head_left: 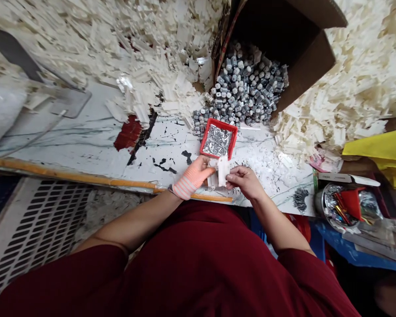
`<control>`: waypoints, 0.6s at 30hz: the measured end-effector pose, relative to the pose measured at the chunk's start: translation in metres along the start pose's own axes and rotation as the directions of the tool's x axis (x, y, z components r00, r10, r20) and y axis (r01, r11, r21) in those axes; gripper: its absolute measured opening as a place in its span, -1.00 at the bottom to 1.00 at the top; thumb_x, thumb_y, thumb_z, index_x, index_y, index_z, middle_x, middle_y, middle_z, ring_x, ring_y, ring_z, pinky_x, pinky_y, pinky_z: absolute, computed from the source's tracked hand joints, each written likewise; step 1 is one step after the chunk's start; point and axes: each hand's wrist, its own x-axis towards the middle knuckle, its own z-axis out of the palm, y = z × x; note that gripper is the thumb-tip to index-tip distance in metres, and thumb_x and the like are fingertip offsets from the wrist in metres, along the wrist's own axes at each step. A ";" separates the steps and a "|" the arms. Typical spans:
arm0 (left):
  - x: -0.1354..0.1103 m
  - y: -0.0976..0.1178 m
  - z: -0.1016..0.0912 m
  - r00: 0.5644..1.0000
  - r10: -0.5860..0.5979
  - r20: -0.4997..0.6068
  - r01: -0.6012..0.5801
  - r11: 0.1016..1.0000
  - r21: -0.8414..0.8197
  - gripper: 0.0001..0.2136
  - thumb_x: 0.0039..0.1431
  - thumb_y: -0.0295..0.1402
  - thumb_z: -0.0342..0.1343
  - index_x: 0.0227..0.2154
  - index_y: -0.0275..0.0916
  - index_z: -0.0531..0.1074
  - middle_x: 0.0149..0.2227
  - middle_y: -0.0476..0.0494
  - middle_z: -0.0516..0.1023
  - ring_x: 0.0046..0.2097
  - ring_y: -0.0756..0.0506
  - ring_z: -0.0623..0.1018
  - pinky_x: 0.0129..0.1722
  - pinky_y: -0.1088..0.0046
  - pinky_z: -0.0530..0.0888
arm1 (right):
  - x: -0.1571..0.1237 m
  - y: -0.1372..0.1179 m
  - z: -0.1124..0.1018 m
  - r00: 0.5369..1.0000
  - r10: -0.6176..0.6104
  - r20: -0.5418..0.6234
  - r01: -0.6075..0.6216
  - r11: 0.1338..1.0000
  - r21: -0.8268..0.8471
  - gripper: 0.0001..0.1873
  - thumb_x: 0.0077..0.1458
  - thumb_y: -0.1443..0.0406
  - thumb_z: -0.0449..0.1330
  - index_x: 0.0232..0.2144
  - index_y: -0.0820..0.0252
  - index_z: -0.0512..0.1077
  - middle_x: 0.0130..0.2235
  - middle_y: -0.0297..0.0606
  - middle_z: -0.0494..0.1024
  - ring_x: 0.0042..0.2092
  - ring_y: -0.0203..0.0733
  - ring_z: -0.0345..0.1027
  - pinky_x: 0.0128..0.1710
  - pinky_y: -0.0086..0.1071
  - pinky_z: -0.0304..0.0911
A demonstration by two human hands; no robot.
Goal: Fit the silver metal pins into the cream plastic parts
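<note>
My left hand, in an orange striped glove, and my bare right hand both pinch a small white plastic part just over the near edge of the worn white table. Directly behind the part sits a small red tray full of shiny metal pins. Beyond it, several grey cylindrical pieces spill out of a tipped cardboard box.
Big heaps of white plastic parts cover the back of the table, and another heap lies to the right. Yellow sheets and a round container with red tools sit at the right. A white grille lies at lower left.
</note>
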 end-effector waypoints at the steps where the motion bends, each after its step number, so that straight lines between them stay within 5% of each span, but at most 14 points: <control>1: 0.000 0.000 0.000 1.000 0.003 -0.006 -0.003 1.000 0.012 -0.78 0.02 -0.33 0.17 -0.29 -0.22 0.27 -0.50 0.04 0.42 -0.54 0.02 0.43 -0.58 0.54 0.36 | 0.001 0.002 0.001 1.000 0.016 0.003 -0.016 1.000 0.002 -0.58 -0.33 0.10 0.45 -0.47 0.19 0.39 -0.59 -0.40 0.52 -0.56 -0.30 0.43 -0.55 -0.45 0.40; 7: 0.002 -0.006 -0.001 0.999 0.023 -0.039 -0.020 0.996 0.087 -0.80 -0.03 -0.38 0.18 -0.32 -0.21 0.31 -0.56 0.08 0.39 -0.58 0.04 0.39 -0.61 0.58 0.29 | 0.005 0.011 0.002 0.997 0.070 0.017 -0.070 0.997 -0.023 -0.54 -0.32 0.10 0.44 -0.53 0.19 0.29 -0.63 -0.42 0.51 -0.59 -0.30 0.44 -0.59 -0.49 0.38; 14: -0.003 -0.001 0.000 0.995 0.036 0.091 -0.037 0.999 0.013 -0.83 0.06 -0.37 0.05 -0.25 -0.21 0.28 -0.54 0.07 0.41 -0.55 0.03 0.42 -0.55 0.55 0.34 | 0.004 0.017 0.007 0.995 0.097 0.012 -0.097 0.995 -0.034 -0.50 -0.31 0.04 0.43 -0.52 0.18 0.25 -0.61 -0.41 0.51 -0.59 -0.32 0.41 -0.57 -0.47 0.36; 18: -0.007 0.004 0.004 0.993 0.016 0.114 -0.014 1.000 -0.021 -0.68 -0.05 -0.38 0.16 -0.19 -0.24 0.26 -0.45 0.04 0.44 -0.50 0.04 0.44 -0.51 0.54 0.35 | 0.006 0.013 0.006 0.995 0.081 0.055 -0.075 0.992 -0.101 -0.49 -0.21 -0.07 0.34 -0.50 0.14 0.22 -0.58 -0.42 0.49 -0.56 -0.30 0.40 -0.54 -0.43 0.34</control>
